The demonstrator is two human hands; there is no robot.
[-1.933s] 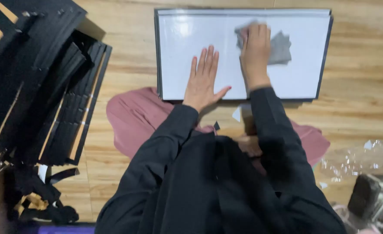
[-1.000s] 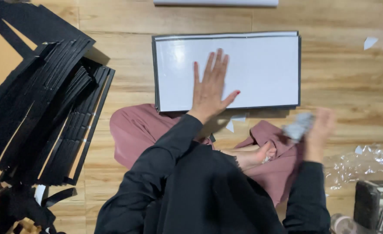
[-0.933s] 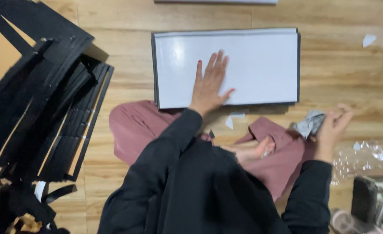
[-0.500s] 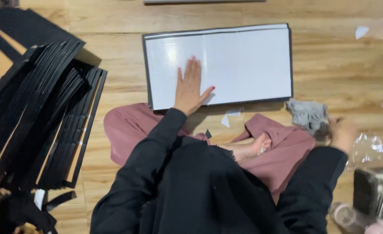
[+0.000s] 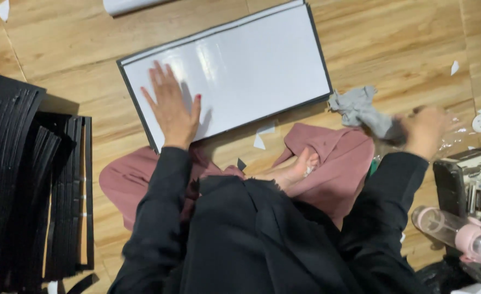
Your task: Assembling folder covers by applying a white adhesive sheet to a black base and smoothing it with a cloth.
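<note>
A white rectangular panel with a dark frame (image 5: 251, 65) lies tilted on the wooden floor in front of me. My left hand (image 5: 172, 111) rests flat on its left part, fingers spread. A crumpled grey cloth (image 5: 360, 109) lies on the floor just off the panel's right corner. My right hand (image 5: 428, 130) is at the cloth's right end, blurred by motion. Whether it still grips the cloth is unclear. I sit cross-legged in a black top and pink trousers (image 5: 338, 163).
A tall stack of black panels (image 5: 28, 185) fills the left side. At the right stand a black device with white parts (image 5: 472, 185) and a pink bottle (image 5: 455, 231) on its side. White paper scraps (image 5: 259, 141) and clear wrap dot the floor.
My right hand lifted the grey cloth off the panel and carried it down to the floor on the right. The left hand stayed flat on the panel. The view has tilted.
</note>
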